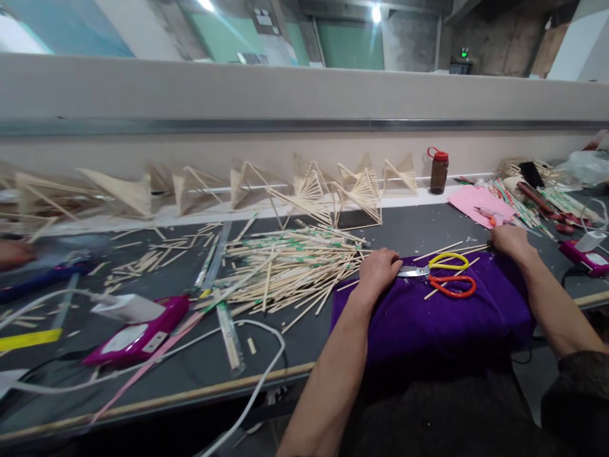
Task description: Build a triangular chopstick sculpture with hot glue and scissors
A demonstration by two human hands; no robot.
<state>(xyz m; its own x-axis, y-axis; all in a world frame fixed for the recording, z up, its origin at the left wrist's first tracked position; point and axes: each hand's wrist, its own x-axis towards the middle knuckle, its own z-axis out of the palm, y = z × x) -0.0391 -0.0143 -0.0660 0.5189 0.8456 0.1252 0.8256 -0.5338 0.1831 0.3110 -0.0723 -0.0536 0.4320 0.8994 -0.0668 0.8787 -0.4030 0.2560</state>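
Observation:
A purple cloth [399, 324] hangs over the front edge of the dark table. My left hand [379, 271] is closed on its upper left edge, with the fingertips partly hidden. At the upper right corner, my right hand [508, 240] grips the same cloth, its fingers curled. Between the hands lie scissors [416, 271] with one yellow and one red handle, their blades pointing to my left hand. A few thin wooden sticks [445, 251] rest on the cloth around them. Left of my left hand spreads a large heap of chopsticks [295, 266], some in wrappers.
Stick-built models [356, 187] line the wall. A brown bottle [438, 171] with a red cap stands behind the cloth, near pink paper [480, 203]. Magenta power strips [143, 333] and a white cable [280, 336] lie on the table. Another person's hand [14, 254] shows far left.

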